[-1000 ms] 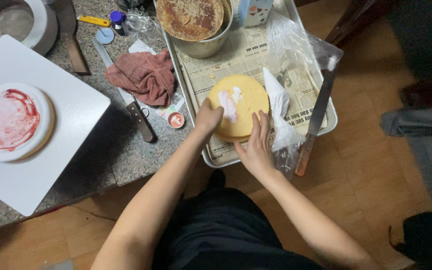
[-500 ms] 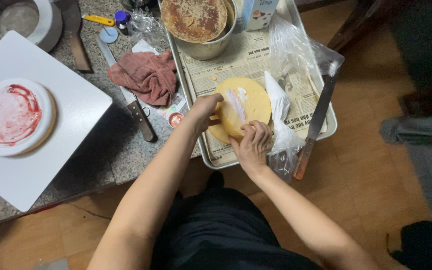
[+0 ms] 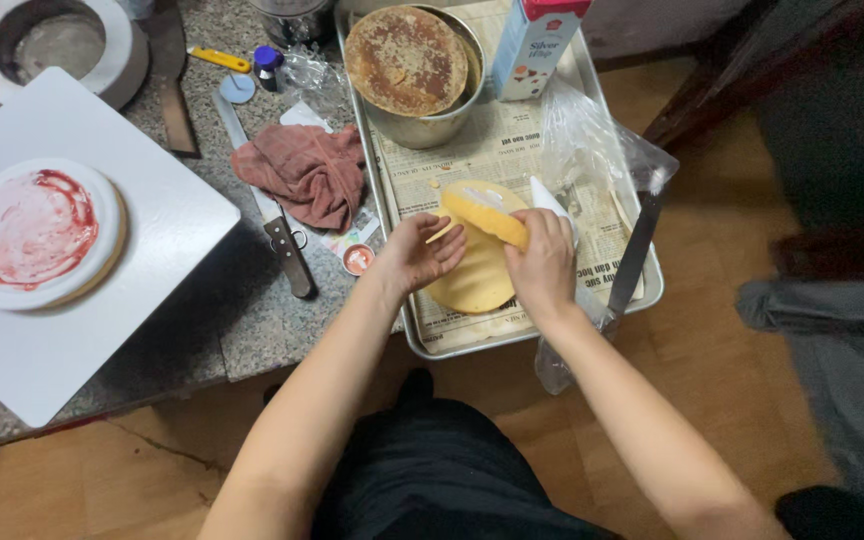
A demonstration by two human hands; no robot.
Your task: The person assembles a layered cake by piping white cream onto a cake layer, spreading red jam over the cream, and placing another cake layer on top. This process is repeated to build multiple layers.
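Note:
A thin round yellow sponge cake layer (image 3: 477, 270) is tilted up off the newspaper-lined metal tray (image 3: 422, 335). My left hand (image 3: 417, 252) holds its left edge and my right hand (image 3: 544, 262) grips its upper right edge. Traces of white cream show on the raised top of the layer. A white piping bag (image 3: 550, 200) lies just behind my right hand. At the left, another cake layer (image 3: 32, 232) spread with white cream and red jam sits on a white square board (image 3: 102, 330).
A metal pot holding a browned cake (image 3: 407, 60) and a milk carton (image 3: 532, 40) stand at the tray's back. A long spatula (image 3: 637, 250), clear plastic wrap, a pink cloth (image 3: 302, 170) and a knife (image 3: 277, 235) lie around. A person's grey trouser leg (image 3: 832, 340) is at the right.
Both hands have lifted the yellow layer from lying flat on the tray to standing tilted on its lower edge.

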